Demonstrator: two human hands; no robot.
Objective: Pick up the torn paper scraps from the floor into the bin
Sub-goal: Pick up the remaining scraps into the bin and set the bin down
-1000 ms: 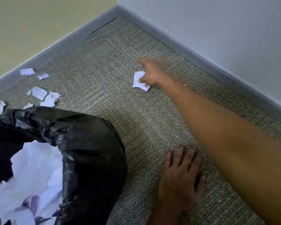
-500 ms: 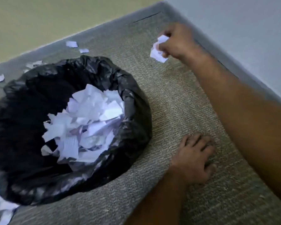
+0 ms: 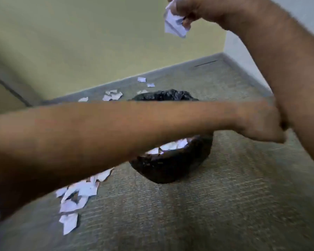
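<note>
- Head view: our right hand (image 3: 198, 8) has risen from the carpet (image 3: 216, 205), its grip pinched on a torn paper scrap (image 3: 175, 27), now high above the black-lined bin (image 3: 172, 169).
- Our left hand (image 3: 257, 124) has lifted off the floor; how its grip lies, we cannot tell.
- Below the grip, loose scraps (image 3: 76, 200) remain beside the bin; a drop looks next.

one bin (image 3: 170, 171), two hands, one held scrap (image 3: 174, 24)

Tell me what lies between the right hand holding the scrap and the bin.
In the head view, the left forearm crosses between the right hand, which pinches a paper scrap, and the black-lined bin, hiding most of its opening.
</note>
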